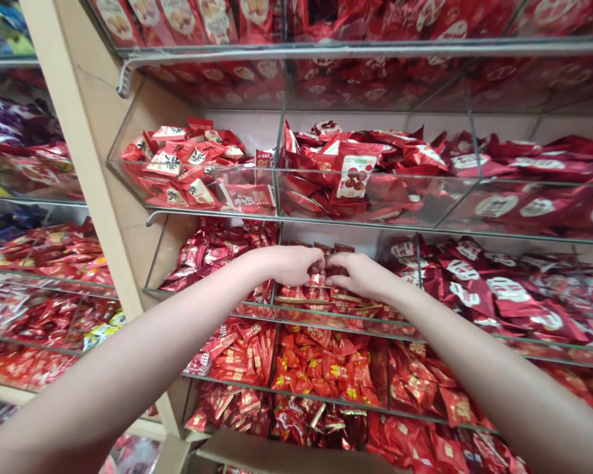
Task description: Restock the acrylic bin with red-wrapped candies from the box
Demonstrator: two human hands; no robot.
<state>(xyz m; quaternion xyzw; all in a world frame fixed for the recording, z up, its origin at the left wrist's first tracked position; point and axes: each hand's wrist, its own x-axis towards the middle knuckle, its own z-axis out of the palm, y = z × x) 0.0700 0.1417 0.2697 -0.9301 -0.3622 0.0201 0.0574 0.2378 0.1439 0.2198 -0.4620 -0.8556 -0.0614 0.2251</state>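
I have both hands inside the middle clear bin (326, 309) of the shelf. My left hand (291, 264) and my right hand (358, 273) meet there, fingers curled together on a small dark red packet (326, 263) between them. The packet is mostly hidden, so I cannot tell its long axis. Red packets with white circles (499, 289) fill the next bin on the right.

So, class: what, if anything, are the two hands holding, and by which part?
Both the left hand and right hand pinch small dark red snack packets at their top edges, over the middle clear bin. How many cannot be told.
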